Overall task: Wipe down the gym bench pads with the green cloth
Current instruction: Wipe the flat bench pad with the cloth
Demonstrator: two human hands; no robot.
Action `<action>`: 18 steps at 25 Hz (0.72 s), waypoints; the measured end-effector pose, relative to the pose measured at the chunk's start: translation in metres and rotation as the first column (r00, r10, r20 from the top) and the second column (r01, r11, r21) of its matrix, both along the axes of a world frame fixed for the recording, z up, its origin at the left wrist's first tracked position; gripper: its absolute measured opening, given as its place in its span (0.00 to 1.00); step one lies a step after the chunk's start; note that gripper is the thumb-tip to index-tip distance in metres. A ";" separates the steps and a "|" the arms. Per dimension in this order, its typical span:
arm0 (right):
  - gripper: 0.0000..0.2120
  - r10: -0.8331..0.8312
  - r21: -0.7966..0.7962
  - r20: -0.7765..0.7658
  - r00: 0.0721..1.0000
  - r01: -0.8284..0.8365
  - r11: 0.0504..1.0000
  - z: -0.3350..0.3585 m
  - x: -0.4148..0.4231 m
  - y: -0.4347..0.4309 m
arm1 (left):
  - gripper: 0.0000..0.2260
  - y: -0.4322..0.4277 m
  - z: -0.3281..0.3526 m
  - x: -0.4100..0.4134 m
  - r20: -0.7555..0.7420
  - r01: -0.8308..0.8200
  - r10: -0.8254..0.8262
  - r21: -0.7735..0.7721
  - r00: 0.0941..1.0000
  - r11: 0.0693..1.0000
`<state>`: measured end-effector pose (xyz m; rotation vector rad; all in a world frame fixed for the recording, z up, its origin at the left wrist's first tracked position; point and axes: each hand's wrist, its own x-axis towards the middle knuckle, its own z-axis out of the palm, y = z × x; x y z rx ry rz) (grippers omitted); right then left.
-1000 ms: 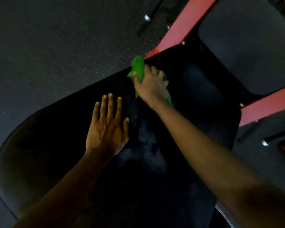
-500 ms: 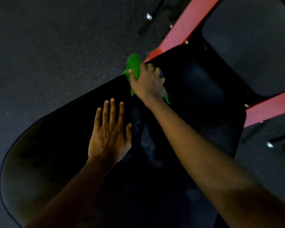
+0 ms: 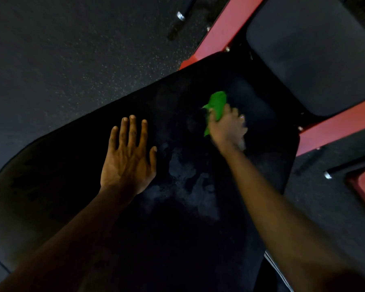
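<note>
Head view. The scene is dim. The bench pad point(image 3: 72, 165) is nearly black, and its near end is cut off at the lower edge, as are both forearms. The right hand point(image 3: 227, 128) is motion-blurred and its fingers cannot be told apart. It is curled and clamped on the green cloth point(image 3: 218, 102), pressing it to the far part of the pad. Most of the cloth is hidden beneath the hand; only a bunched end shows beyond the knuckles. The left hand point(image 3: 128, 159) lies flat on the pad, fingers straight and slightly apart, holding nothing. Pale smears point(image 3: 185, 171) show on the pad between the two arms. A second pad point(image 3: 314, 60) and the red frame point(image 3: 223, 30) run out of frame at top right.

Compared with half a second ago, the right hand and cloth have moved off the pad's edge by the frame end and inward across the pad. The left hand has stayed flat.
</note>
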<state>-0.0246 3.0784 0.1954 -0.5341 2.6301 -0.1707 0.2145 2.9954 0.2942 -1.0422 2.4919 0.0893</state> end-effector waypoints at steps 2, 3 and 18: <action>0.26 0.236 -0.093 -0.026 0.971 -0.237 0.967 0.030 0.059 0.009 | 0.31 0.000 0.000 0.000 0.003 -0.004 0.004 -0.006 1.000 1.000; 0.26 0.345 -0.126 -0.042 0.938 -0.347 0.929 0.044 0.084 0.023 | 0.31 0.000 0.000 0.000 0.003 -0.007 0.007 -0.006 1.000 1.000; 0.25 0.324 -0.081 -0.010 0.946 -0.323 0.943 0.061 0.097 0.124 | 0.32 0.074 0.012 0.025 -0.150 0.023 -0.015 0.050 0.989 0.998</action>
